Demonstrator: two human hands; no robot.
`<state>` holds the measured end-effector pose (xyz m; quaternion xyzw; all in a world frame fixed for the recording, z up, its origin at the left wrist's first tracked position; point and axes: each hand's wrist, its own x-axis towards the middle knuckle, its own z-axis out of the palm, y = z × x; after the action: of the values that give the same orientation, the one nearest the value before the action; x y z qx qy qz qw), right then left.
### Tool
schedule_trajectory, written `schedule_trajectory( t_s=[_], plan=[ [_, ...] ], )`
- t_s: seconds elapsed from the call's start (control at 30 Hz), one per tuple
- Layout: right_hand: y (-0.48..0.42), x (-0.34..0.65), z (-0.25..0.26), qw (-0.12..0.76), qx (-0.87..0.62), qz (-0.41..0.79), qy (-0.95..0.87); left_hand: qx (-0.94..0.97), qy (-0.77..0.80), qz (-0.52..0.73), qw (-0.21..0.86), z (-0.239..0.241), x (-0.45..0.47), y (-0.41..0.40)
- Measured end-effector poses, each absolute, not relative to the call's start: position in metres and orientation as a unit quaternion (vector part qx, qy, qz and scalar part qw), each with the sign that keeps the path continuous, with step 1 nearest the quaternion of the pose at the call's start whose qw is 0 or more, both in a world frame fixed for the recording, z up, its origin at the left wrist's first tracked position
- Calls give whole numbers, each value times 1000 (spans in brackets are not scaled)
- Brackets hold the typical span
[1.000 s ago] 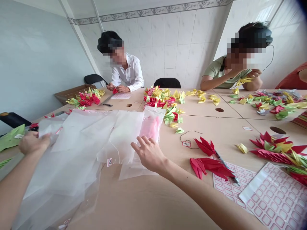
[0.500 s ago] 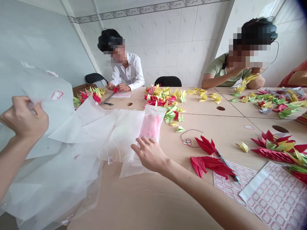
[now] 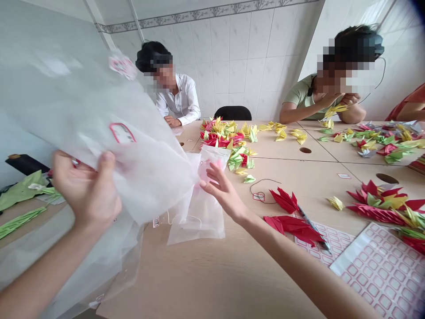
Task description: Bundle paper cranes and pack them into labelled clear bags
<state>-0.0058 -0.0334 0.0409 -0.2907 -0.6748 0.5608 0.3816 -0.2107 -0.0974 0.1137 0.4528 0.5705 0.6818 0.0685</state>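
Note:
My left hand [image 3: 89, 190] grips a large translucent plastic bag [image 3: 149, 164], thumb on its near face. The bag is raised and tilted, with a red-bordered label [image 3: 122, 133] stuck on it. My right hand [image 3: 222, 192] is open, fingers stretched toward the bag's right corner; whether they touch it I cannot tell. Behind the right fingers lies a zip bag with pink contents [image 3: 207, 155], partly covered. Below it, another translucent bag [image 3: 199, 226] rests on the table. More translucent bags [image 3: 89, 261] lie under my left forearm.
Piles of folded paper pieces [image 3: 226, 133] sit mid-table. Red paper pieces [image 3: 288, 226], a pen [image 3: 315, 230] and label sheets [image 3: 381, 270] lie at the right. A black cord [image 3: 262, 195] is near them. Two people [image 3: 181, 97] sit opposite, one in white, one in green.
My left hand has swung right and toward the middle with the bag, which now hides part of the table. My right hand has lifted off the zip bag and turned, its fingers spread.

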Motion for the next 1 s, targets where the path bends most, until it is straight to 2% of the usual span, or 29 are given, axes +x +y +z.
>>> schedule_trajectory(
  t_s=[0.03, 0.1, 0.2, 0.3, 0.47, 0.63, 0.77, 1.0],
  plan=[
    [-32, -1, 44, 378, -280, 593, -653, 462, 529, 711, 42, 109, -199, -101],
    [-33, 9, 49, 370, -239, 642, -628, 467, 485, 737, 59, 99, -178, -106],
    [-37, 22, 52, 365, -164, 694, -598, 444, 505, 726, 142, 83, -152, -114],
    [-44, 35, 48, 364, -173, 699, -590, 423, 540, 694, 218, 72, -135, -123],
    [-55, 56, 37, 423, -228, 592, -647, 378, 553, 651, 357, 69, -127, -133],
    [-60, 73, 35, 390, -307, 448, -743, 316, 560, 579, 501, 73, -130, -132],
    [-59, 79, 32, 411, -310, 404, -756, 310, 544, 590, 510, 77, -122, -132],
    [-53, 82, 31, 544, -290, 256, -745, 192, 508, 686, 484, 76, -102, -134]
  ],
)
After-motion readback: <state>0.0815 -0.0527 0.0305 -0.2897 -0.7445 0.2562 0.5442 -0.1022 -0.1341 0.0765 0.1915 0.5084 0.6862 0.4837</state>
